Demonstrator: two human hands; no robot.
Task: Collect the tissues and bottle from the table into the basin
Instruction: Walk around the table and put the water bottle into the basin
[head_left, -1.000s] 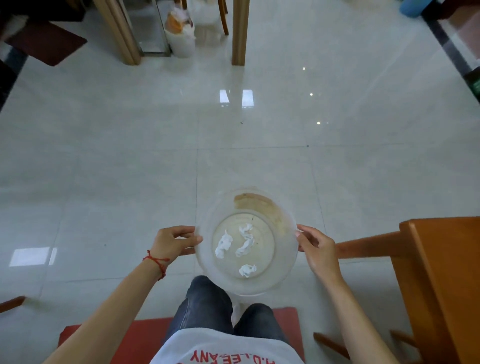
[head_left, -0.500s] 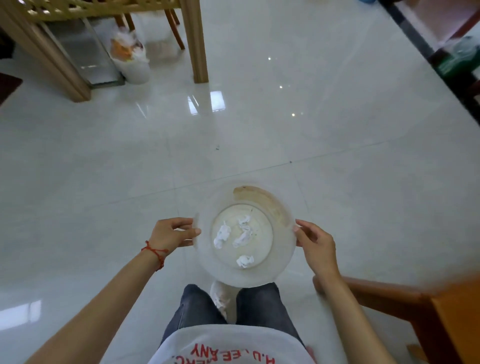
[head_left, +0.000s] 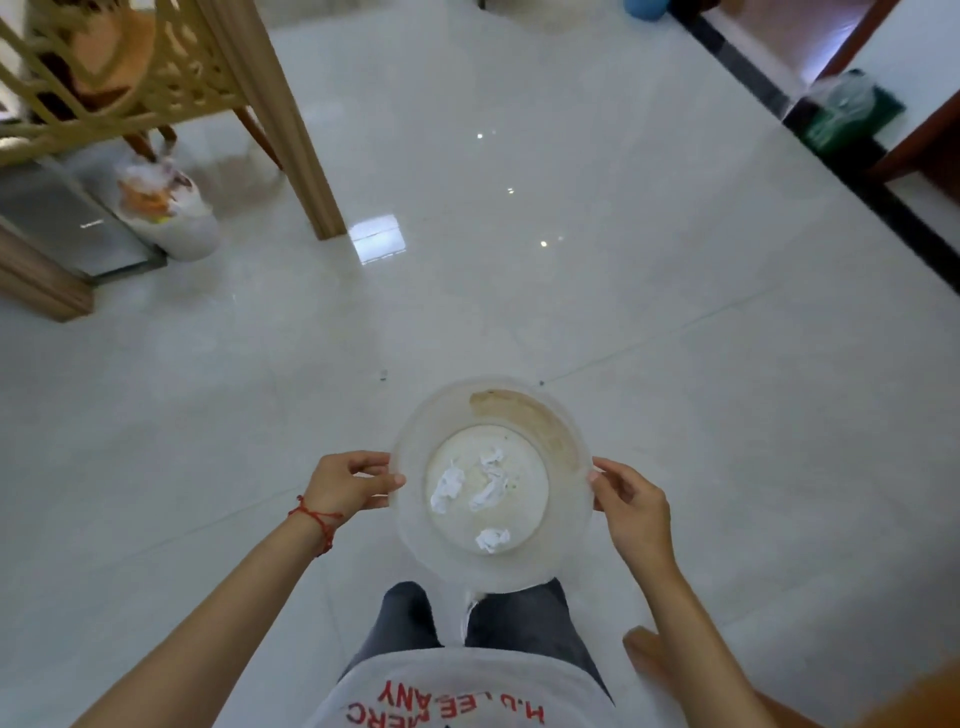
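Basin (head_left: 415, 525), a clear round plastic one, is held out in front of the person above the floor (head_left: 649, 312), gripped at its rim from both sides. The left hand (head_left: 345, 486) pinches the left edge, thumb lying over the rim and fingers (head_left: 370, 459) curled beneath; the right hand (head_left: 631, 512) clasps the right edge the same way, its thumb tip on the rim. A red string bracelet (head_left: 318, 522) circles the left wrist.

Compared with a second ago, the grip on the basin is unchanged, but the surroundings have shifted: the orange-brown chair that stood at the right then is now only a blurred sliver at the lower right corner, and the red mat under the legs is out of sight. The light wooden furniture leg (head_left: 301, 140) and the white bag of rubbish (head_left: 166, 218) beside it have come nearer and sit further left.

Inside the basin lie crumpled white tissues (head_left: 447, 488): one at the left of the bottom, a twisted pair near the middle, and a small wad towards the near side. A brown stain (head_left: 530, 415) smears the far right inner wall. I see no bottle in it.

Dark trousers (head_left: 519, 618) show just below the basin. A green bin (head_left: 847, 111) stands at the far right by a dark threshold.
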